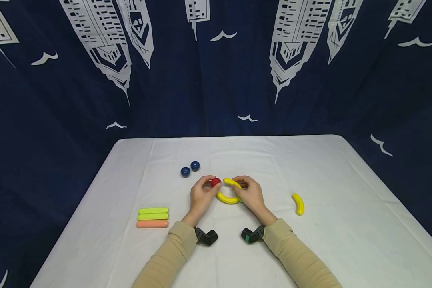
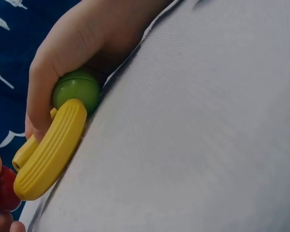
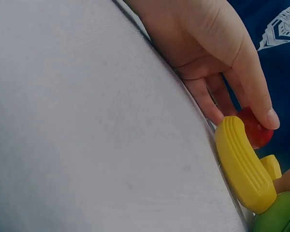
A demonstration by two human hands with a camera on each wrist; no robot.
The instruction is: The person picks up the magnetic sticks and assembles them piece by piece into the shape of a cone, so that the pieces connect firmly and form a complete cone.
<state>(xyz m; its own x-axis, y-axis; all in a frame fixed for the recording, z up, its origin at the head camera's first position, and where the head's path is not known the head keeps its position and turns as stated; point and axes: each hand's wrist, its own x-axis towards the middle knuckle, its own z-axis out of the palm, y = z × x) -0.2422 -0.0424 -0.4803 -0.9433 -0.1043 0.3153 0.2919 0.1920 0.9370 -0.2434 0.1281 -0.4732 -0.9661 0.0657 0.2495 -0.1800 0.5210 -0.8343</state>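
Nearest me, both tan sleeves cross the white table, a black wrist camera jutting inward from each. Beyond, off to the left, I have an orange stick and two lime sticks lined up side by side; well apart on the right lies a loose banana. Between them, the lower banana curves in front of both hands. My left hand pinches a red ball between thumb and fingertips; my right hand has its thumb and finger closed on the upper banana, near the ball. A green ball sits under the right palm; its view is mostly blocked, so I can't say whether that hand grips it. Farther off are two blue balls, then the navy curtain.
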